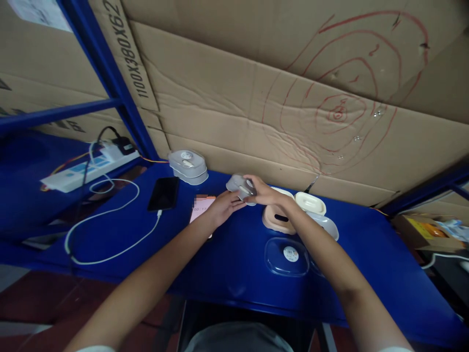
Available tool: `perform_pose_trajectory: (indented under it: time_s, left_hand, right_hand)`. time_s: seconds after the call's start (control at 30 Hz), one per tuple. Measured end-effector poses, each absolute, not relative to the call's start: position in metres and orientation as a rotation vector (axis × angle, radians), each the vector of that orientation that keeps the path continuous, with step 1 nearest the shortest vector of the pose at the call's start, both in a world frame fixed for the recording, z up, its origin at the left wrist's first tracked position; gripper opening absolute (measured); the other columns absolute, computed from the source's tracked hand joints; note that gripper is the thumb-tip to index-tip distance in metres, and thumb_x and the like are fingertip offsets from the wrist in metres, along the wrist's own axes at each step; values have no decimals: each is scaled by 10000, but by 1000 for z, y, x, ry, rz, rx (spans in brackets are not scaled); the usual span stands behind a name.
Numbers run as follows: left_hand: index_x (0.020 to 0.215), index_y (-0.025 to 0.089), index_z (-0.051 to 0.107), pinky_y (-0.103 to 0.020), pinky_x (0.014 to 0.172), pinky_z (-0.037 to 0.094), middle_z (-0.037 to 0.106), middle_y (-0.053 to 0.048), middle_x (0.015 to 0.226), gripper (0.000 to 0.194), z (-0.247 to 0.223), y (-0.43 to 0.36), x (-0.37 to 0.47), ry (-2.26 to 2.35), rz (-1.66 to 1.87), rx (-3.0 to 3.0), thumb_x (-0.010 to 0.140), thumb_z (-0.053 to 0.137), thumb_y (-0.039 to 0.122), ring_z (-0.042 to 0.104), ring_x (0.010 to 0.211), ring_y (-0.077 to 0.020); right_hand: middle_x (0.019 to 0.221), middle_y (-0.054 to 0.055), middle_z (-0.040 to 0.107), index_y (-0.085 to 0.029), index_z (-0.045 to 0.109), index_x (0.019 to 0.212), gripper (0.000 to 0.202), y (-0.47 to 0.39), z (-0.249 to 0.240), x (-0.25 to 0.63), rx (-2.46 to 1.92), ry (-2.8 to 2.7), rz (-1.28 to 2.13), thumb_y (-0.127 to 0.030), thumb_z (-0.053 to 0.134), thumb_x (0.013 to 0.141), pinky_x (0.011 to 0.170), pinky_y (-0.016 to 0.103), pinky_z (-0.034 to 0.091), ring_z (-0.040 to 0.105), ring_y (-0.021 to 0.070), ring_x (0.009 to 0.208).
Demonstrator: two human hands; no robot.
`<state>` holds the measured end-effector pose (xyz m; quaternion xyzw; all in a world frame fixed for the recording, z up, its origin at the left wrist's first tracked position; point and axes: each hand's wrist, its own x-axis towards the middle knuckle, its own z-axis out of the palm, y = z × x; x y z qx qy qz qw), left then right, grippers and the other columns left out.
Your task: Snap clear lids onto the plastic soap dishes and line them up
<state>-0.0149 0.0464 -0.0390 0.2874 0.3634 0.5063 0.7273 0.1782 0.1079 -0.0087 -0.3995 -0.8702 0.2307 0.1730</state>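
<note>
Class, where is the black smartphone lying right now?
Head view, left side: the black smartphone lies flat on the blue table, between the white power strip and the pink card.

Two hands: left hand (223,208), right hand (266,193), both on one clear-lidded container (240,187) at 12 o'clock of centre. Closed clear-lidded containers: three total, the held one plus a stack of two (188,166) at 10 o'clock. Loose clear lids: one lid with a round sticker (287,256) at 5 o'clock, maybe a second under the right forearm, can't tell. Tan base (278,220): one. Cream insert (310,203): one. Phones: one black phone (163,193), at 9 o'clock. Power strips: one (88,168). White charging cables (110,234): one. Pink card (201,209): one.
</note>
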Motion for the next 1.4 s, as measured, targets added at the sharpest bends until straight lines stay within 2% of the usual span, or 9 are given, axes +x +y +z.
perform_pose_trajectory:
  time_s: [0.23, 0.47, 0.6, 0.7, 0.8, 1.0, 1.13, 1.23, 1.4]
  left_hand:
    - [1038, 215, 669, -469, 1034, 532, 741, -78, 978, 290, -43, 36, -3, 886, 1159, 544, 770, 744, 131, 720, 992, -242]
    - [1210, 311, 584, -278, 860, 469, 597, -20, 1337, 515, -19, 8, 4, 979, 1380, 659, 754, 737, 125, 577, 1220, -209]
    - [1107, 253, 648, -282, 748, 456, 640, -36, 1155, 377, -8, -2, 5, 905, 1241, 737, 756, 717, 133, 622, 991, -195]
    - [1042, 227, 695, -296, 728, 453, 656, -49, 1098, 279, -8, -9, 9, 869, 1117, 767, 776, 705, 145, 626, 923, -196]
    - [1030, 221, 718, -324, 783, 466, 657, -72, 1178, 252, -14, -16, 17, 874, 1051, 794, 790, 731, 147, 624, 1018, -230]
    - [1166, 255, 694, -415, 1158, 375, 651, -88, 1330, 411, -27, -20, 30, 921, 1020, 785, 791, 849, 193, 519, 1385, -301]
    - [1253, 215, 684, -534, 1115, 483, 735, -155, 1295, 422, -25, -17, 30, 754, 847, 694, 879, 807, 366, 653, 1291, -348]
    - [1241, 167, 727, -489, 1105, 522, 779, -168, 1270, 372, -23, -17, 29, 576, 782, 620, 923, 759, 358, 691, 1270, -342]
    - [1299, 170, 713, -415, 1132, 526, 778, -131, 1313, 364, -20, -16, 27, 532, 922, 559, 985, 708, 354, 674, 1329, -304]
  right_hand:
    - [1605, 172, 481, -217, 431, 1560, 897, 110, -5, 179, -1173, -2585, 642, -178, 824, 755, 1216, 554, 374, 488, 322, 1483]
    - [1763, 187, 284, -256, 468, 1601, 974, 106, 20, 189, -1276, -2623, 529, -129, 870, 724, 1274, 712, 132, 177, 433, 1649]
    - [1667, 90, 499, -322, 427, 1637, 703, 59, 37, 240, -1168, -2506, 553, -423, 688, 992, 1270, 559, 347, 460, 311, 1549]
    - [1517, 84, 659, -316, 563, 1550, 580, 20, 30, 279, -1264, -2477, 571, -533, 636, 1017, 1183, 518, 483, 635, 320, 1389]
    - [1518, 142, 648, -269, 610, 1499, 651, -3, 9, 296, -1289, -2521, 497, -566, 745, 936, 1182, 569, 470, 590, 362, 1432]
    - [1462, 158, 667, -255, 613, 1435, 668, -6, -2, 291, -1211, -2439, 372, -497, 841, 856, 1146, 587, 482, 627, 362, 1364]
    - [1576, 127, 577, -292, 506, 1540, 775, -10, 17, 281, -1163, -2366, 464, -542, 823, 878, 1196, 542, 457, 564, 335, 1442]
    - [1645, 93, 517, -314, 421, 1620, 765, -4, 26, 276, -1131, -2399, 664, -587, 707, 965, 1240, 513, 423, 513, 313, 1502]
    - [1672, 96, 490, -298, 378, 1661, 884, 23, 26, 278, -1183, -2396, 720, -635, 727, 922, 1255, 530, 406, 500, 333, 1516]
